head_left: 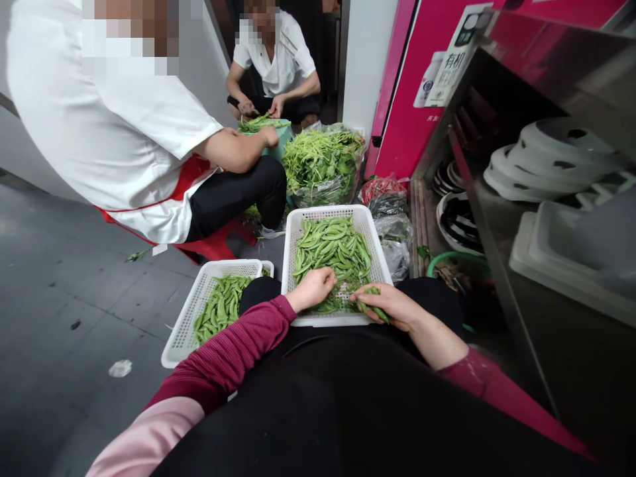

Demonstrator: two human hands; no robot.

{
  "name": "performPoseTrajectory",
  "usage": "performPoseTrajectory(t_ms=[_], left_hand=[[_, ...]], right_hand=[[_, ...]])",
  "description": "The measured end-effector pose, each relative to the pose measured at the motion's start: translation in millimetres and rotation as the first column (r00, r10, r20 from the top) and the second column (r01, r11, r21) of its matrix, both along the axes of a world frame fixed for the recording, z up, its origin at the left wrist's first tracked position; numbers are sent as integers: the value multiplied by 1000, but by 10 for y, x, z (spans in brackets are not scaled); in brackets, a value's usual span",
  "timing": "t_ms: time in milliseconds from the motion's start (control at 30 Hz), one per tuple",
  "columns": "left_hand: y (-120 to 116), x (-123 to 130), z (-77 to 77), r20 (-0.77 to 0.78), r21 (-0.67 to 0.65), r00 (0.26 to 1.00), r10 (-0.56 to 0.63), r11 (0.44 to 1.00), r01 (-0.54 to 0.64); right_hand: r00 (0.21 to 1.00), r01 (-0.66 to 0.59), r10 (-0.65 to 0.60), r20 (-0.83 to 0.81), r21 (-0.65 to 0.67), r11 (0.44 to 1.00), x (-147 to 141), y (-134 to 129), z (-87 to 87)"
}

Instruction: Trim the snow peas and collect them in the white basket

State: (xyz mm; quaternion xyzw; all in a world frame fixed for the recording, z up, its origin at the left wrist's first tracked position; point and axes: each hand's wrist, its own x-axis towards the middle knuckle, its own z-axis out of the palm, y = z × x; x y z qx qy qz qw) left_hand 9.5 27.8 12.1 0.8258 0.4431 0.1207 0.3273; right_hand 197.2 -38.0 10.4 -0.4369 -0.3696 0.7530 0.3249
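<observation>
A white perforated basket rests on my lap, with green pea pods heaped in its far part and small green scraps near its front. Over the basket's front left part, my left hand has its fingers curled together; what they hold, if anything, is too small to name. My right hand is at the front right corner, its fingers wrapped round several green pods. To the left, a second white basket holds more pods.
A person in white sits on a red stool at the left; another person crouches beyond. Bagged greens stand behind the basket. A metal shelf with white trays and a green tub are at the right.
</observation>
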Motion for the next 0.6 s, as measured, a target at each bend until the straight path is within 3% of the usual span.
performPoseTrajectory(t_ms=[133,233,333,400,467,500,567,600], left_hand=[[-63,50,28,-75,152,976,-205,965,214],[-147,102,145,-185,279,918,-350,878,390],[-163,153,271,-356,271,808,-470,775,571],[-126,185,326,-381,245,764,-520,740,626],[-71,218,343,-295,217,790,-538,767,604],[-43,235,334,-211,187,831,-515,813,551],[-3,273,285,9,23,928,-372,928,372],[6,295,248,118,-118,959,-258,955,271]], right_hand=[[998,-51,52,46,-10,999,82,1,-1],[974,-110,102,201,29,993,89,5,16],[903,-202,151,402,87,976,51,11,85],[831,-272,158,534,142,952,20,21,150],[731,-339,105,674,226,913,-5,37,200],[674,-359,34,738,288,888,-14,45,210],[559,-354,-191,807,440,825,-29,56,190],[509,-339,-310,803,518,786,-34,55,162]])
